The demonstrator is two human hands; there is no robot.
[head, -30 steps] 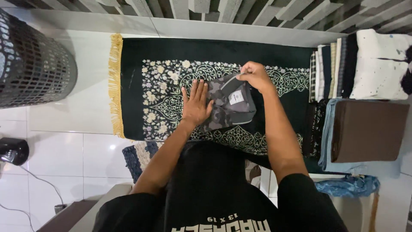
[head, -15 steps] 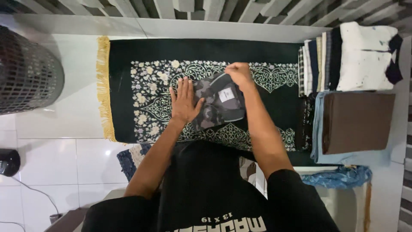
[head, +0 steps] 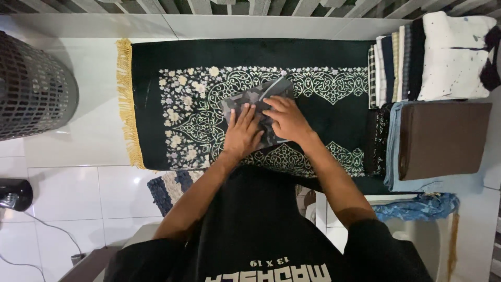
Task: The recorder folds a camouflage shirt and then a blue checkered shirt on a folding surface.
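Both hands lie flat, fingers spread, on a small folded grey camouflage cloth (head: 254, 104). The left hand (head: 243, 130) and right hand (head: 286, 119) press it side by side, gripping nothing. The cloth sits in the middle of a dark green rug (head: 156, 68) with white flowers and a yellow fringe (head: 125, 99). Folded clothes (head: 443, 136) are stacked at the right.

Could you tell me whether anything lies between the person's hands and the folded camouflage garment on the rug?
Nothing visible does. The left hand and right hand both rest flat directly on the garment, which lies on the dark rug. The folded stacks sit apart at the right.
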